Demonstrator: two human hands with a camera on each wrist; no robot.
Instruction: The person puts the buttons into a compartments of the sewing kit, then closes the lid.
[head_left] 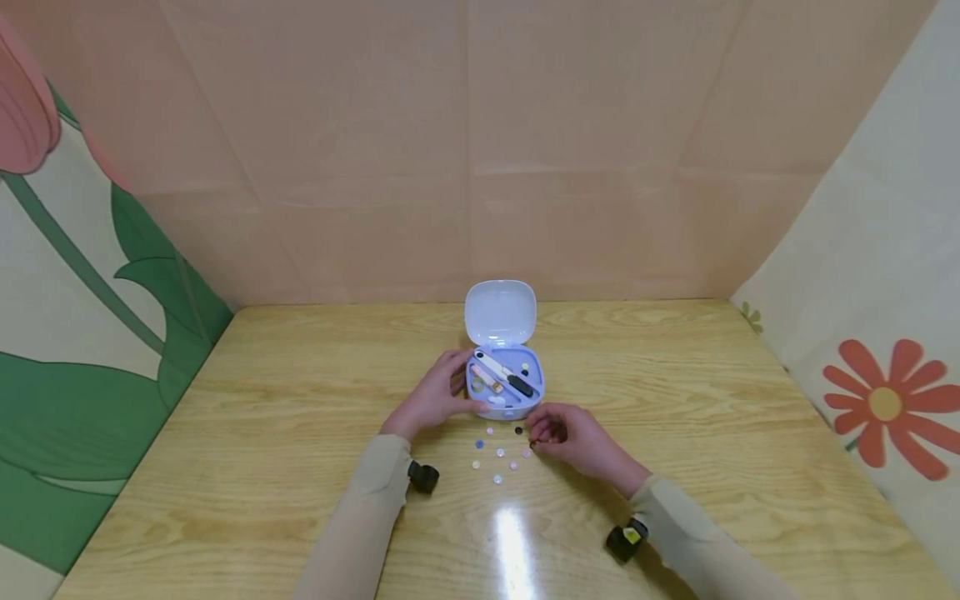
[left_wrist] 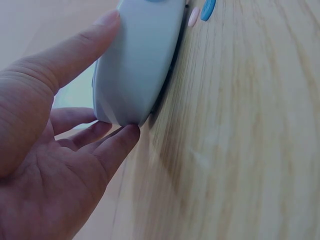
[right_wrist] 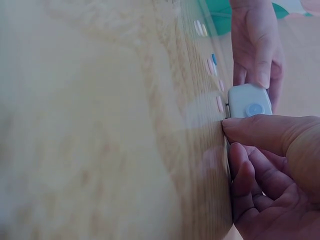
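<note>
A small light-blue plastic box stands on the table with its white lid raised at the back. My left hand holds the box by its left side; in the left wrist view the thumb lies on one face and the fingertips press the other. Just right of the box's front corner, my right hand is low over the table, thumb and forefinger pinching a small dark-brown button. Close by lie a black button, a blue button and several pale ones, including a pink button.
Inside the box's compartments are a long white-and-black tool, a pink item and a few small buttons. The wood-grain table ends at a peach backdrop. Printed flower panels flank both sides.
</note>
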